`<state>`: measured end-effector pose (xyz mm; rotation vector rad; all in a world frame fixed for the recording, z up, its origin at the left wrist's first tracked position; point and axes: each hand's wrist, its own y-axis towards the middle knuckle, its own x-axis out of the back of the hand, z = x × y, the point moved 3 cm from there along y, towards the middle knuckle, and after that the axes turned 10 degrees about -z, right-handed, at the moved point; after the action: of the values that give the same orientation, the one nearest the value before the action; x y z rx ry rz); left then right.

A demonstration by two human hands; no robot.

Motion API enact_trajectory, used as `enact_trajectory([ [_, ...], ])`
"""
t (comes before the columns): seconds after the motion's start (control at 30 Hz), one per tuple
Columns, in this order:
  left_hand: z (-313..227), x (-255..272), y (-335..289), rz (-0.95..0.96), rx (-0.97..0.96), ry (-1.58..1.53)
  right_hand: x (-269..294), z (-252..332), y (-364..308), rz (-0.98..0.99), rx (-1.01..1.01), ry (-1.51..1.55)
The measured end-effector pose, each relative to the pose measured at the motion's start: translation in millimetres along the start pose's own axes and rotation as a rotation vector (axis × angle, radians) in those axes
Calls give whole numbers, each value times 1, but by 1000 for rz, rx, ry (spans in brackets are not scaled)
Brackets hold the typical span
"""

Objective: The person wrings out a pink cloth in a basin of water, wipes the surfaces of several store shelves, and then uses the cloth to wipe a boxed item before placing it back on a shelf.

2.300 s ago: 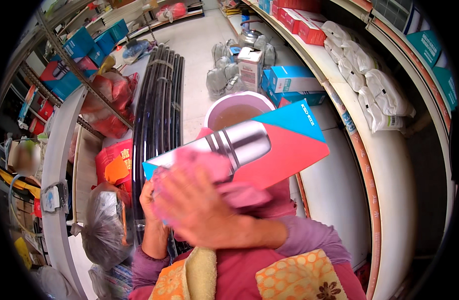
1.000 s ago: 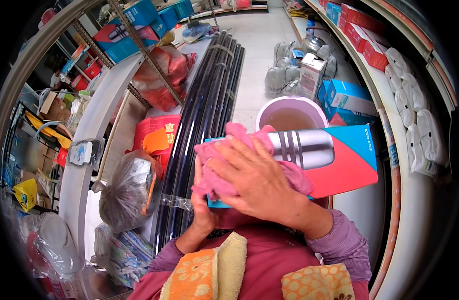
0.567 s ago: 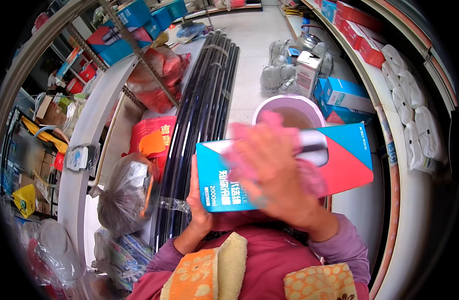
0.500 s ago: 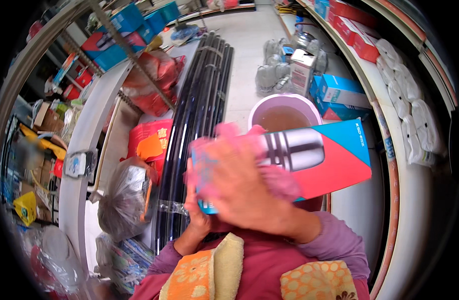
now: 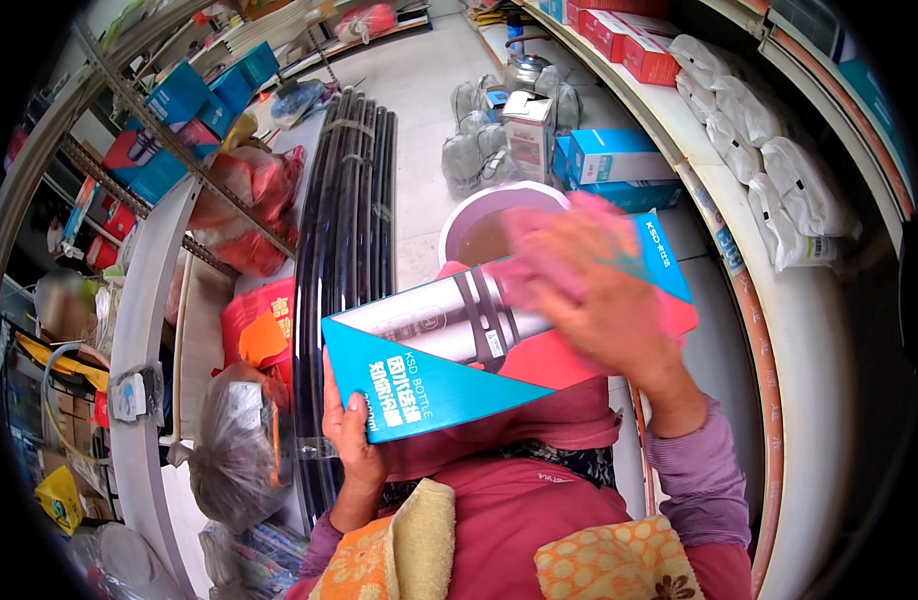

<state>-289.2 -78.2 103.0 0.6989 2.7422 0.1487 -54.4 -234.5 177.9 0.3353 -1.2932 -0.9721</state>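
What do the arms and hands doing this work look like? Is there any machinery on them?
They're a person's, with no cables or machinery visible. The left hand and right hand wear no gloves; the right one is blurred. The right sleeve is purple, seemingly finely striped, and ends short of the wrist. The left sleeve is purple too.

Dark pink top [image 5: 509, 515], striped purple sleeves [image 5: 697, 465].
Orange and pale-yellow towelling [image 5: 424, 540] in front, printed with flowers and dots; dark patterned cloth [image 5: 571, 466] below the hem.
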Motion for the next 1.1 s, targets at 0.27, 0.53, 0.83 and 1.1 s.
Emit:
enact_trajectory([
  [0.27,6,15,0,22,162,-47,46,-75,-33,-179,-747,490],
  [0.53,-14,12,19,-10,575,-399,37,-84,-27,-145,-849,842],
  [0.83,-22,15,51,155,148,-111,42,-85,-13,-481,-750,1105],
  [1.1,15,40,76,249,14,157,16,-102,-44,-549,-753,1282],
])
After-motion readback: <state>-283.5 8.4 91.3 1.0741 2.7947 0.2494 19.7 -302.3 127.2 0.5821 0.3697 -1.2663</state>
